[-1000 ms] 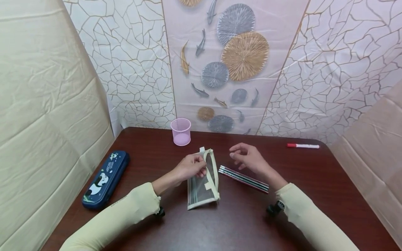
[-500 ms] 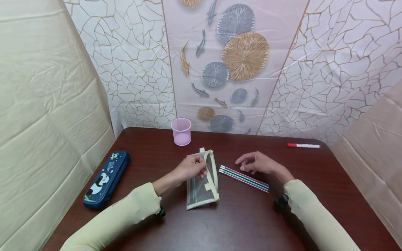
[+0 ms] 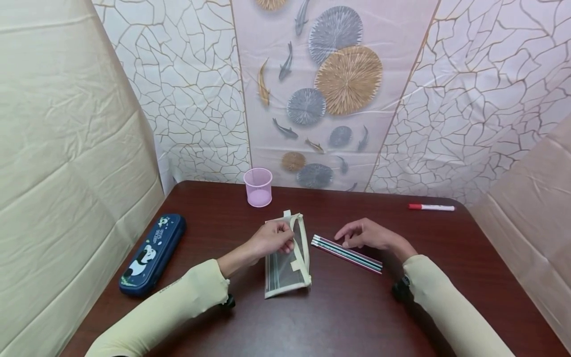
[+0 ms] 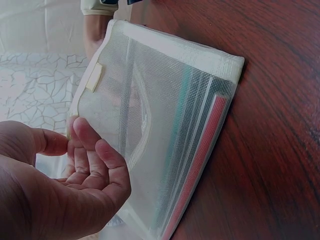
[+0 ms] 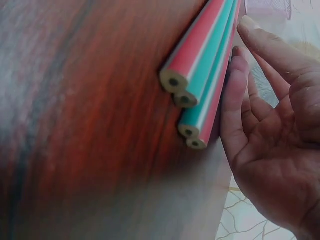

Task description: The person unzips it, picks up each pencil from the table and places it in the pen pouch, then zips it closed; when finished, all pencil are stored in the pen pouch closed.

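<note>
My left hand [image 3: 271,237] pinches the edge of a see-through mesh pencil pouch [image 3: 285,280] with cream trim, its mouth gaping on the right. In the left wrist view, red and green pencils [image 4: 196,137] show through the mesh, along the pouch's bottom edge. Just right of the pouch, several loose pencils [image 3: 348,254], red and green, lie side by side on the table with their unsharpened ends toward the right wrist camera. My right hand [image 3: 367,234] hovers at their far side with fingers loosely bent, thumb and fingertips right at the pencils and nothing gripped.
A pink mesh pen cup [image 3: 258,188] stands at the back of the dark wooden table [image 3: 285,327]. On the left lies a blue pencil case [image 3: 151,255] with a panda print. A red-capped marker [image 3: 431,207] lies at the back right.
My right hand has moved right and toward me, down from above the pencils' left end to beside their middle. The left hand and the pouch have stayed put.
</note>
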### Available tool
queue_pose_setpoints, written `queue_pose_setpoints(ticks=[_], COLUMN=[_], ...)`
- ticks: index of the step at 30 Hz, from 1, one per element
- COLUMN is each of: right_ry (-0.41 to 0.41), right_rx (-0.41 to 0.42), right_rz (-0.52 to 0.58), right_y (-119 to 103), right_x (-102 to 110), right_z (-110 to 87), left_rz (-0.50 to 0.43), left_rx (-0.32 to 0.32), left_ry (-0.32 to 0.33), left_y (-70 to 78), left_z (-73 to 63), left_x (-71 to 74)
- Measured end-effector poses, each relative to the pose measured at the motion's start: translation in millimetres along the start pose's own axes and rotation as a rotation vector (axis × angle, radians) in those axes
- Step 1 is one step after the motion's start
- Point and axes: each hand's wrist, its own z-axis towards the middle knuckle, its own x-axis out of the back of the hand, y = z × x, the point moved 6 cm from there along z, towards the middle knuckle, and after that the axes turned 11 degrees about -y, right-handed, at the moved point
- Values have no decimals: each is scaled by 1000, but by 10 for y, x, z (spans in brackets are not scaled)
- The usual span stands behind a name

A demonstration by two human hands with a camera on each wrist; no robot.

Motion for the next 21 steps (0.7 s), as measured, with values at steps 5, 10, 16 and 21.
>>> queue_pose_setpoints(ticks=[5, 10, 16, 21], right_ry=[-13, -15, 47, 75], right_rx=[22, 29, -14, -52], right_rz=[-32, -39, -158, -276], right_y=[-46, -86, -148, -245], right_x=[-19, -45, -26, -28], right_z=[3, -11, -18, -2], left_rz=[10, 19, 24, 24], left_rx=[-4, -8, -5, 0], left_ry=[-2, -7, -9, 0], left_y=[-3, -2, -7, -19], left_z=[10, 17, 28, 34], left_x=[-2, -4, -4, 3])
